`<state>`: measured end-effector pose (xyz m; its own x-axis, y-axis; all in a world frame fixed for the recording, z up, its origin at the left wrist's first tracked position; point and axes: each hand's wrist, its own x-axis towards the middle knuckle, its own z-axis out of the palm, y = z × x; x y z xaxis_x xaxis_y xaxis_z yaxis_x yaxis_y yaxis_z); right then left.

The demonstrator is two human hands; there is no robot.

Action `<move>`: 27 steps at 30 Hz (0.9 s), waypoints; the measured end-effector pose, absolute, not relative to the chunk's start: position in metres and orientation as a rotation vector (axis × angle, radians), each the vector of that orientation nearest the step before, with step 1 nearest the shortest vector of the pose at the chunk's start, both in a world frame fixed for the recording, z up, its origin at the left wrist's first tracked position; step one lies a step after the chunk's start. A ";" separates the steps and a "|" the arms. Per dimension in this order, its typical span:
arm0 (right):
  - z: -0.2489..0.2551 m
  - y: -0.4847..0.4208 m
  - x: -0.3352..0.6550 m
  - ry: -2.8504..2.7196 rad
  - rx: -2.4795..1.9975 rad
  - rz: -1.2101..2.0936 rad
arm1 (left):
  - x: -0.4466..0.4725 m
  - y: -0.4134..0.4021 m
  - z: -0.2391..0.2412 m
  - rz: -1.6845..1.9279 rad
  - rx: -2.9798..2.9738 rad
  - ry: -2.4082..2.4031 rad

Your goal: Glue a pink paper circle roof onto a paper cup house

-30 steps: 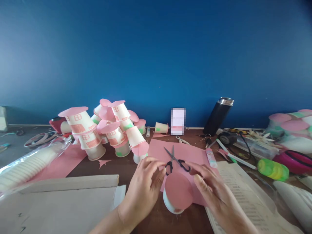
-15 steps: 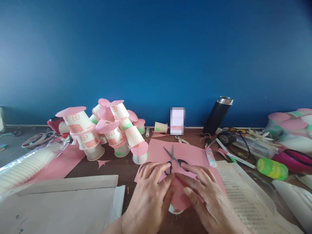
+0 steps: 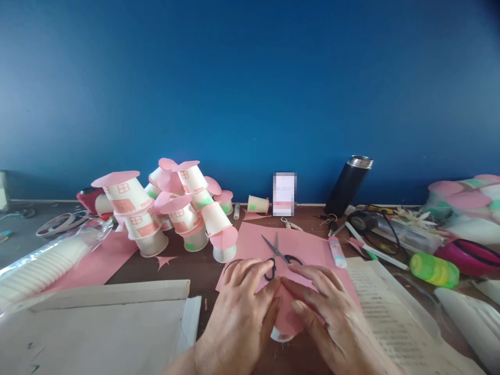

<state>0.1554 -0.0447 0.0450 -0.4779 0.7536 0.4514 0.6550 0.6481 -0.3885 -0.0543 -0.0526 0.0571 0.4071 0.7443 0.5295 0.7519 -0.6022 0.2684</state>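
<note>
A round pink paper piece (image 3: pixel 289 311) lies over a white paper cup (image 3: pixel 279 336) at the front, and only a bit of the cup's rim shows. From the left, my left hand (image 3: pixel 239 311) bends its fingers round the pink piece, thumb and forefinger on its edge. My right hand (image 3: pixel 331 307) does the same from the right, its thumb lying on top. Both forefinger tips nearly meet at the piece's far edge. Just beyond them, black-handled scissors (image 3: pixel 276 252), blades parted, rest on a large pink paper sheet (image 3: pixel 250 240).
Stacked paper cups (image 3: pixel 135 219) with pink tops stand at the left, by bagged cups (image 3: pixel 47 271) and a cardboard box (image 3: pixel 105 328). A dark flask (image 3: pixel 349 182), a glue stick (image 3: pixel 336 252), a green bottle (image 3: pixel 434 270) and printed paper (image 3: pixel 385 312) sit at the right.
Hardly anything differs. The view has shifted very slightly, and both hands keep their hold on the pink paper piece over the cup.
</note>
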 end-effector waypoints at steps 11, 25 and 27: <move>0.048 -0.043 0.170 -2.331 -0.993 0.069 | -0.057 -0.056 0.062 -0.746 -2.425 -1.140; 0.032 -0.056 0.171 -2.476 -1.026 -0.046 | -0.048 -0.067 0.008 -0.616 -2.158 -1.226; 0.029 -0.056 0.171 -2.503 -1.041 -0.099 | -0.049 -0.066 0.006 -0.616 -2.144 -1.193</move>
<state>0.1707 -0.0561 0.0292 -0.6281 0.6611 0.4104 0.6914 0.7161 -0.0953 -0.0486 -0.0659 0.0060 0.4879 0.5869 0.6461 0.8666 -0.4142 -0.2782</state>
